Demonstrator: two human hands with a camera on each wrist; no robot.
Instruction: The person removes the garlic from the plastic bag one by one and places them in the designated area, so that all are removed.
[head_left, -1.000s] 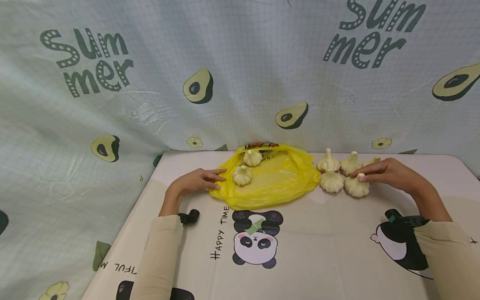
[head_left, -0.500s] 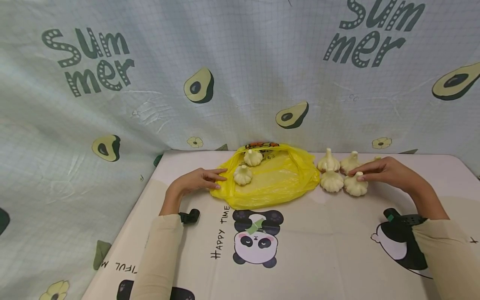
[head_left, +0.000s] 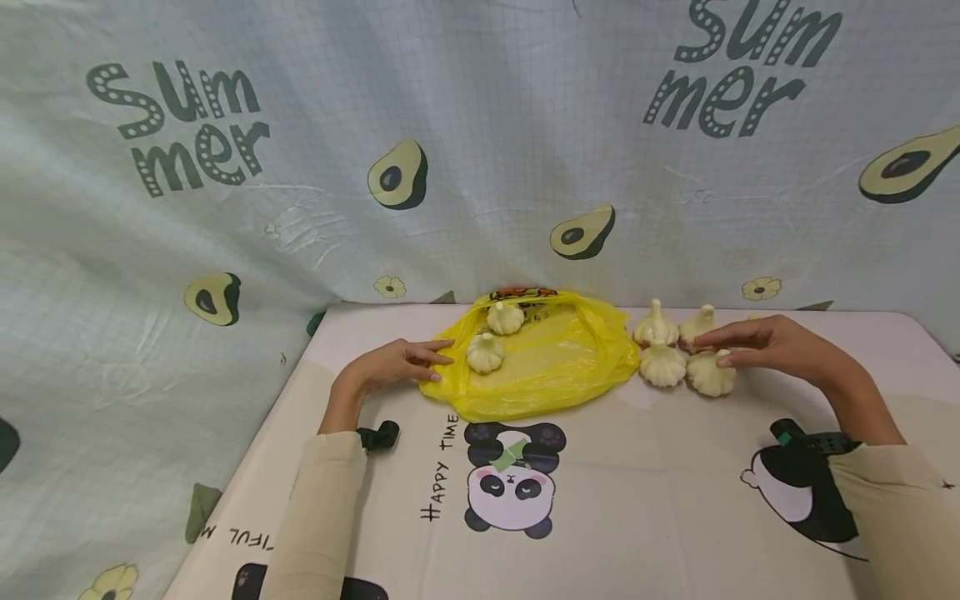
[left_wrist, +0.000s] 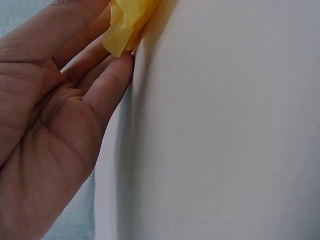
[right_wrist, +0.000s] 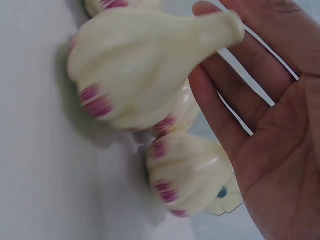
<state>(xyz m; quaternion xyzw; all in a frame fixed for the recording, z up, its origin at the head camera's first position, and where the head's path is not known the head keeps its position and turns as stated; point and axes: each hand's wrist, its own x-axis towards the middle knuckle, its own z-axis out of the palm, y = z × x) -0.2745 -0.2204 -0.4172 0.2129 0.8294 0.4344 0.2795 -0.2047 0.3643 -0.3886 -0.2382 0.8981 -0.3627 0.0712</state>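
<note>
At the left end of a yellow plastic bag (head_left: 540, 383), my left hand (head_left: 390, 362) holds its edge between thumb and fingers; a fold of the bag (left_wrist: 127, 22) shows there in the left wrist view. Two garlic bulbs (head_left: 485, 353) lie inside the open bag. To the right, my right hand (head_left: 783, 350) reaches over the front right garlic bulb (head_left: 711, 377), with long fingers spread and the thumb close to its stem. Seen from the right wrist, that bulb (right_wrist: 135, 65) has purple streaks, and the fingers extend behind its stem without closing round it.
More garlic bulbs (head_left: 662, 365) stand in a cluster between the bag and my right hand; one at the back is partly hidden by the hand. The table (head_left: 637, 500) has a printed panda cover. A patterned cloth wall (head_left: 480, 167) rises right behind the table's back edge.
My right hand's fingertips have shifted slightly left over the front right garlic bulb, which sits a touch further left than before. My left hand stays at the bag's edge.
</note>
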